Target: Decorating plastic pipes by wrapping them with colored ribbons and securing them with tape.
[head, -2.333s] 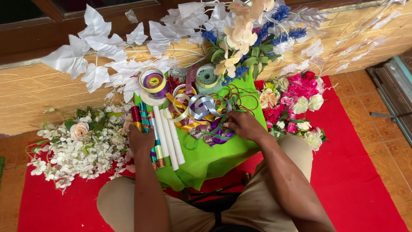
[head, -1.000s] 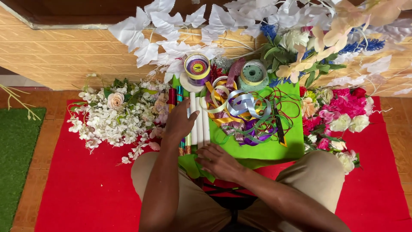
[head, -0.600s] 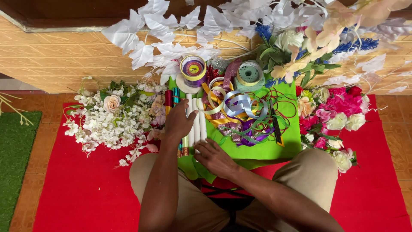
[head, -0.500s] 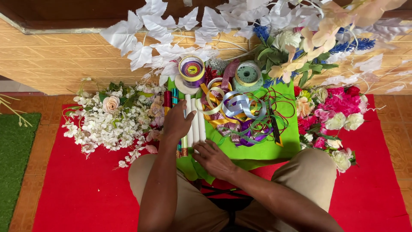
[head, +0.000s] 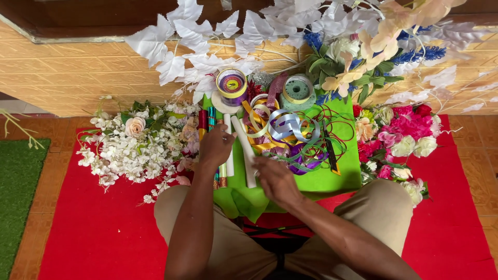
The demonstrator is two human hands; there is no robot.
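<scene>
My left hand (head: 217, 146) rests on a row of white and coloured paper rolls (head: 229, 150) lying on a green cloth-covered stand (head: 332, 181), fingers closed around one white roll. Just right of them my right hand (head: 276, 179) hovers low over the cloth, its fingers curled and touching the lower end of another white roll (head: 248, 155). A tangle of gold, silver and purple ribbons (head: 290, 137) lies beyond it. Two ribbon spools, one purple and yellow (head: 231, 83) and one pale green (head: 297, 92), stand at the far edge.
White artificial flowers (head: 132, 148) lie on a red mat (head: 98, 233) at left, pink and cream flowers (head: 402, 140) at right. White leaf garlands (head: 207, 31) and blue and peach blooms (head: 373, 46) lean on a wood-panel wall. A green mat (head: 18, 192) lies far left.
My right hand has drawn back from the ribbons towards me and to the left, ending beside the rolls. My left hand has stayed on the rolls. The view has shifted a little.
</scene>
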